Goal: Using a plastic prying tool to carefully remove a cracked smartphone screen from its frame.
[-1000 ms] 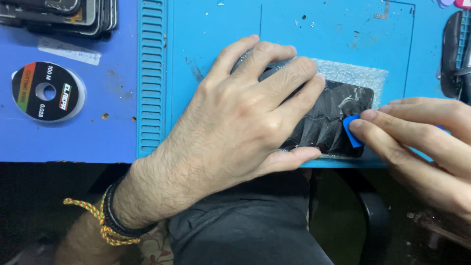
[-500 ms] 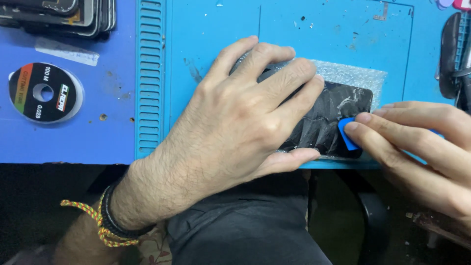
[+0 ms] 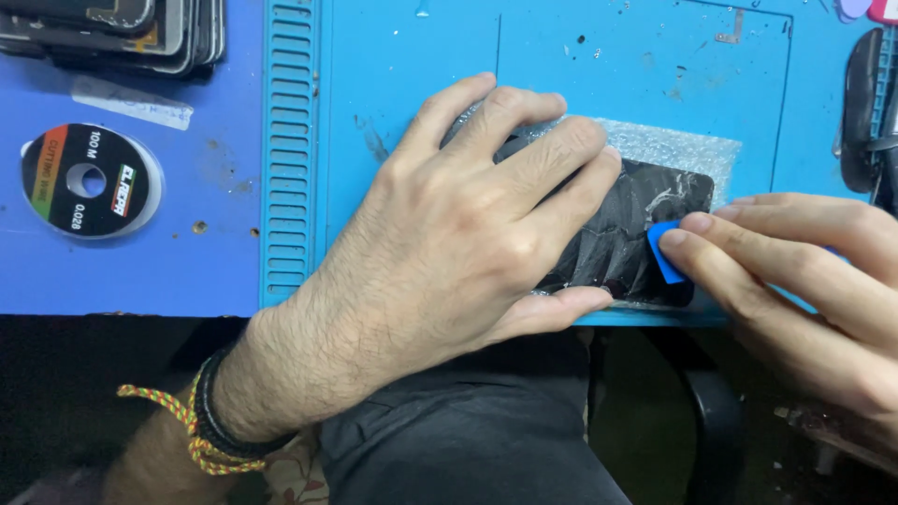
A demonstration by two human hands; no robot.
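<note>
**Pick Insertion at the Phone Edge**

Blue workbench surface (image 3: 140,271) carries a lighter blue repair mat (image 3: 412,84) with a ribbed strip along its left side. At 10 o'clock of the frame lies a stack of phone screens (image 3: 122,33), with a spool of cutting wire (image 3: 91,180) below it. A dark tool (image 3: 861,108) rests at 2 o'clock, partly cut off by the frame.

**Workpiece.** The black phone (image 3: 627,234) lies on a piece of bubble wrap (image 3: 673,145) near the mat's front edge, long axis running roughly 9 to 3 o'clock. Its surface looks cracked or wrinkled; which face is up cannot be told.

**Step in hand.** Judged from the pose, this is the prying stage: a blue triangular pick (image 3: 664,251) sits at the phone's right end, its tip against the surface or seam. The next move calls for a shallow pick angle, light steady pressure, and a firm hold-down so the phone does not slide on the wrap.

**Hand pose.**
- Left hand (image 3: 449,252): fingers spread and laid flat over the left and middle of the phone, thumb along the near edge, pressing it down. Wrist enters from 7 o'clock, wearing braided bracelets (image 3: 201,425).
- Right hand (image 3: 804,290): enters from 4 o'clock; index and middle fingertips rest on the pick. The thumb is hidden.
</note>
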